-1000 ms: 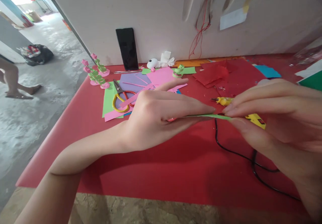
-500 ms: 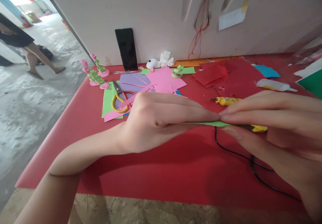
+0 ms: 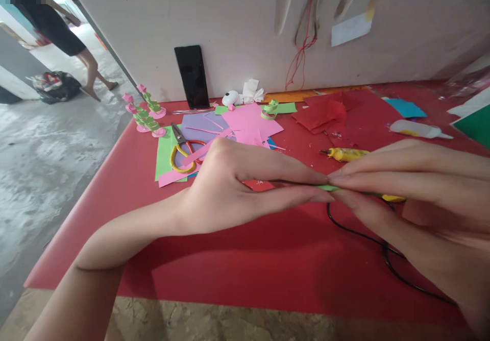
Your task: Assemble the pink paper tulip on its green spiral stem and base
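A small green paper strip (image 3: 328, 188) shows between my fingertips above the red-covered table (image 3: 245, 269). My left hand (image 3: 237, 188) pinches its left end between thumb and forefinger. From the right, my right hand (image 3: 417, 198) pinches the same strip, its fingertips touching those of my left hand; most of the paper is hidden by the fingers. Behind my right hand lies a yellow-handled tool (image 3: 346, 154) with a dark tip, and a black cord (image 3: 356, 234) runs below the hand.
Scissors (image 3: 186, 149) lie on pink, purple and green paper (image 3: 250, 121). Several paper flowers (image 3: 147, 111) stand at the back left. A phone (image 3: 192, 78) leans on the wall. Red sheets (image 3: 325, 111) and a squeeze bottle (image 3: 415, 129) lie at the right. A person (image 3: 57, 24) walks beyond the table.
My left thumb and forefinger have shifted right along the green strip, close to my right fingertips, so less paper shows. The person in the background has moved to the right.
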`<state>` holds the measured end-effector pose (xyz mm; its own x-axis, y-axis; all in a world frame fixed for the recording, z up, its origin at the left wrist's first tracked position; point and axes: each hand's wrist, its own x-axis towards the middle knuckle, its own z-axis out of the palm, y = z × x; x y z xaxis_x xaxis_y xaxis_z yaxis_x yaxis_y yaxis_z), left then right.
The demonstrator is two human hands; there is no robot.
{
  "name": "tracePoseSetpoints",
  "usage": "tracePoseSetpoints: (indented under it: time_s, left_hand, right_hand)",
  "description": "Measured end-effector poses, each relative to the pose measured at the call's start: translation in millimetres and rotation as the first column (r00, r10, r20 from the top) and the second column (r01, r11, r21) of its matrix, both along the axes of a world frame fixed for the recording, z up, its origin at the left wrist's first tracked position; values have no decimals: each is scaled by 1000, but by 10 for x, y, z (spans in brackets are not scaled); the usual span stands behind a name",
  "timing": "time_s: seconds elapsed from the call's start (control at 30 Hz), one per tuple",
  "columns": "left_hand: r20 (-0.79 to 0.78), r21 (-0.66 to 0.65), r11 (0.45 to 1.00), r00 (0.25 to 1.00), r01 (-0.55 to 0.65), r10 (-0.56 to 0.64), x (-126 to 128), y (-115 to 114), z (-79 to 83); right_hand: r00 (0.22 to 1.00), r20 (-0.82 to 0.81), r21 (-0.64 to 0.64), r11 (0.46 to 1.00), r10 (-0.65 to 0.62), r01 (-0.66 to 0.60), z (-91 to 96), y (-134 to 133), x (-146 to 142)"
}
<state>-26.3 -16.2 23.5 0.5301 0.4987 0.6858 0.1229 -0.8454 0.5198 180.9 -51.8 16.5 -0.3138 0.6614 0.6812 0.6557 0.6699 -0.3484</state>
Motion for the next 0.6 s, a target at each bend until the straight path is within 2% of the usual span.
tracePoseSetpoints:
  time_s: [0.27,0.47,0.6]
  left_hand:
    - [-20,-47,997,998,-59,58,1,-9,-14]
    - [14,-128,991,999,-34,36,21,-16,8]
    - [-9,-145,986,997,-77,76,21,-26,20]
  right_hand:
    - [999,30,48,998,26,-28,-17,9,20]
    - [995,63,55,996,73,-77,-19,20,61]
    - [988,147,118,991,52,-70,-58,15,101]
